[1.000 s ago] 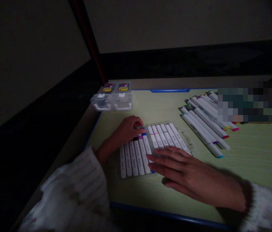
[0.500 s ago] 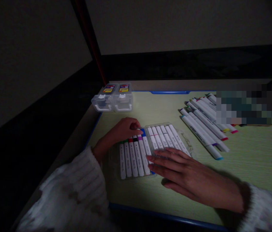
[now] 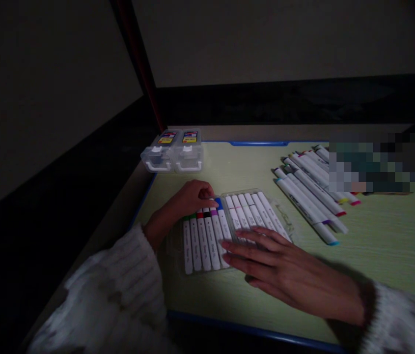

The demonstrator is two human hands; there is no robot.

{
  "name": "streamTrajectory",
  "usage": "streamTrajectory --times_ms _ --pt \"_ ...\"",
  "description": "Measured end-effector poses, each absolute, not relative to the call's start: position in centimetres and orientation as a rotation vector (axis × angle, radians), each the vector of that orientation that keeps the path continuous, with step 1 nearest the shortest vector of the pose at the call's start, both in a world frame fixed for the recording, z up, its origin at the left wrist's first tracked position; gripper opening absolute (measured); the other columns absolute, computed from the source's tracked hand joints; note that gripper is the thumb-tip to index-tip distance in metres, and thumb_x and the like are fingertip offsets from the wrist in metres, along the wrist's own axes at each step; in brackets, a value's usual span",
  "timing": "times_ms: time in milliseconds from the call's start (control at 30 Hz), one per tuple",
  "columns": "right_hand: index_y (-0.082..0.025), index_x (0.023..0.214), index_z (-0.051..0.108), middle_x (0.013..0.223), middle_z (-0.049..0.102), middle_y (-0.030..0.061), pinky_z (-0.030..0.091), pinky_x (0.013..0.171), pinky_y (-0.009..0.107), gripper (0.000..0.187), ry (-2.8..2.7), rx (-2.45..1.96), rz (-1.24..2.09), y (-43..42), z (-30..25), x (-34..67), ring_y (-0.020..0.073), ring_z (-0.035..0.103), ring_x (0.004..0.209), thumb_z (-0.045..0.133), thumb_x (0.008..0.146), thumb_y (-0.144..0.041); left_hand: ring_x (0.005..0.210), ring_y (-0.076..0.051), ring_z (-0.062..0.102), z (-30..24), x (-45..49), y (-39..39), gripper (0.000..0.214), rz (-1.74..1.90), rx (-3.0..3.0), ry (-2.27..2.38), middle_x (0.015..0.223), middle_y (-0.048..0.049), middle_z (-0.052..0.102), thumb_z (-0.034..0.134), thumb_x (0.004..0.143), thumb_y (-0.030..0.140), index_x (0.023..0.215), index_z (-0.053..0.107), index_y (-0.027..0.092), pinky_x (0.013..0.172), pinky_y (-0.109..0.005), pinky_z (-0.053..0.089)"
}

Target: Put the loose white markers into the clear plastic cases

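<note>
An open clear plastic case (image 3: 257, 191) holds two rows of white markers. In the left half, the markers show green, red, black, purple and blue ends. My left hand (image 3: 194, 196) is at the upper edge of this row, thumb and curled fingers closed at the top of the marker with the blue end (image 3: 225, 223); its exact grip is partly hidden. My right hand (image 3: 279, 265) lies flat with fingers apart over the lower middle of the case. Its fingertips touch the lower ends of the markers and cover some of the right row (image 3: 251, 209).
Several loose white markers (image 3: 310, 194) with coloured ends lie in a pile at the right of the light green table (image 3: 384, 246). Two clear lidded boxes (image 3: 188, 155) stand at the back left. A blurred patch (image 3: 369, 167) hides something at the back right.
My right hand has shifted slightly left and covers the lower blue end of the marker. My left hand stays at the top of the row. The view has tilted a little.
</note>
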State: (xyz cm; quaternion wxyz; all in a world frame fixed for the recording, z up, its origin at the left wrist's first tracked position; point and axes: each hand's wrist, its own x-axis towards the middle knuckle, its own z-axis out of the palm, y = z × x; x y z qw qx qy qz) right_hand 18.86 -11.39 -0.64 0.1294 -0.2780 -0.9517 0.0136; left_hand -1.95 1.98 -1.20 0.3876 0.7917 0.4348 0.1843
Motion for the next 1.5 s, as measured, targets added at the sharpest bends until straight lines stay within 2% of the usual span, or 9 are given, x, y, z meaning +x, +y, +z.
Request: streamTrajectory --times_ms 233,600,767,1067,1500 --pt "-0.025 0.122 0.052 0.13 0.052 -0.0053 0.035 0.097 0.039 0.032 -2.739 -0.842 0.03 -11.7 -0.7 18.6 0.0201 0.043 0.119 0.042 0.091 -0.026 0.053 -0.008 0.048 -1.3 -2.1 2.0 0.009 0.471 2.0 1.096 0.056 0.0042 0.055 0.067 0.063 0.014 0.068 0.06 0.012 0.053 -0.02 0.038" --pt "-0.025 0.125 0.048 0.13 0.052 -0.0032 0.037 0.098 0.042 0.036 -2.727 -0.854 -0.009 -12.0 -1.2 18.5 0.0204 0.044 0.12 0.047 0.089 -0.023 0.055 -0.009 0.049 -1.7 -2.3 2.1 0.008 0.498 2.026 1.05 0.058 0.0044 0.055 0.066 0.066 0.016 0.07 0.06 0.014 0.054 -0.02 0.039" --pt "-0.02 0.12 0.054 0.127 0.055 -0.0007 0.043 0.095 0.04 0.031 -2.69 -0.837 -0.054 -12.1 -1.5 18.5 0.0212 0.045 0.118 0.044 0.09 -0.022 0.063 -0.01 0.053 -1.3 -2.1 1.8 0.018 0.543 2.048 1.045 0.069 0.0027 0.059 0.069 0.062 0.015 0.078 0.061 0.014 0.058 -0.022 0.043" --pt "-0.014 0.11 0.06 0.113 0.064 0.0066 0.05 0.088 0.036 0.026 -2.605 -0.827 -0.068 -12.1 -1.7 18.5 0.0192 0.054 0.109 0.045 0.089 -0.015 0.067 -0.012 0.057 -0.2 -1.9 1.3 0.011 0.518 2.063 1.035 0.075 -0.0022 0.065 0.065 0.064 0.01 0.075 0.065 0.012 0.062 -0.023 0.046" --pt "-0.017 0.108 0.061 0.112 0.064 0.0038 0.05 0.086 0.036 0.025 -2.574 -0.834 -0.03 -12.1 -1.7 18.5 0.0193 0.055 0.105 0.044 0.09 -0.017 0.065 -0.011 0.059 -0.3 -1.9 1.4 0.01 0.498 1.981 1.048 0.073 -0.002 0.067 0.064 0.063 0.006 0.072 0.065 0.012 0.064 -0.025 0.048"
